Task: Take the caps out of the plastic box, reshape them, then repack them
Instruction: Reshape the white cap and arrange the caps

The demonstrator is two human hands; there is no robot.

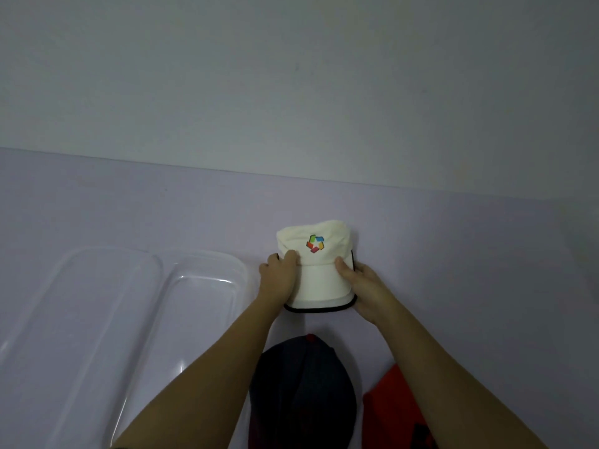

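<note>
1. Far left, a clear plastic piece point(81, 319) lay flat on the lilac surface point(453, 254). Lid or box half, could not tell.
2. Just beside it on the right sat the plastic box point(197, 319), also clear, touching or nearly touching the first piece.
3. Left hand point(278, 280) was grasping the white cap point(321, 273) at its left side, thumb on top where crown meets brim and the fingers tucked under the edge.
4. The white cap sat on the surface in the middle, out of the box, brim toward the person, colourful logo point(315, 244) facing up. The crown looked squashed and creased, so the reshape step seemed under way.
5. Handling guess: light, soft cloth crown that dents easily and a stiffer brim with dark trim. Not fragile or slippery. Best held at the brim's two sides, or with fingers inside the crown to push it out.
6. Right hand point(359, 286) was grasping the cap's right side the same way, thumb on top.
7. Nearer the person, a dark cap point(301, 390) lay between the forearms, apart from the white one.
8. Bottom right, a red cap point(392, 409) lay just beside the dark one, partly cut off by the frame.
</note>
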